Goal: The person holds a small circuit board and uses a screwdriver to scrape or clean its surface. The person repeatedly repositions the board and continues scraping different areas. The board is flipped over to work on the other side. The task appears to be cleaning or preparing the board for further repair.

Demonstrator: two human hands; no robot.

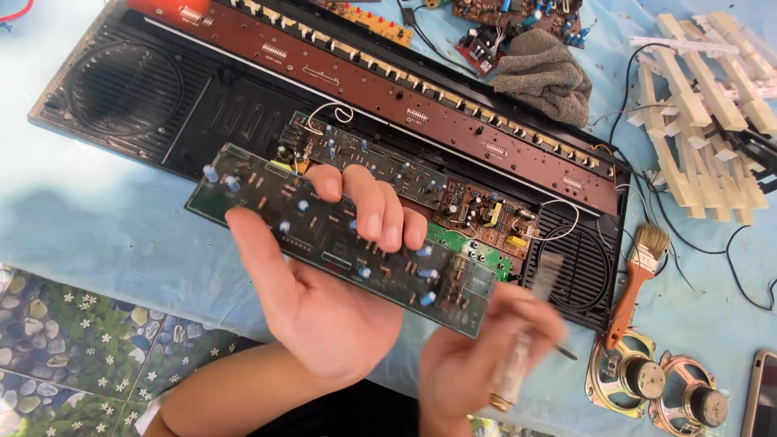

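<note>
My left hand grips a long dark green circuit board dotted with blue components, fingers curled over its top edge and thumb along its front. My right hand sits just below the board's right end, blurred, closed around a thin tool with a clear handle and metal tip. Behind the board lies an opened electronic keyboard case with a long brown circuit strip and smaller boards inside.
A paintbrush with an orange handle lies right of the case. Two loose speakers sit at the lower right, a phone edge beside them. Removed white keys pile at the upper right, and a grey cloth is behind the case.
</note>
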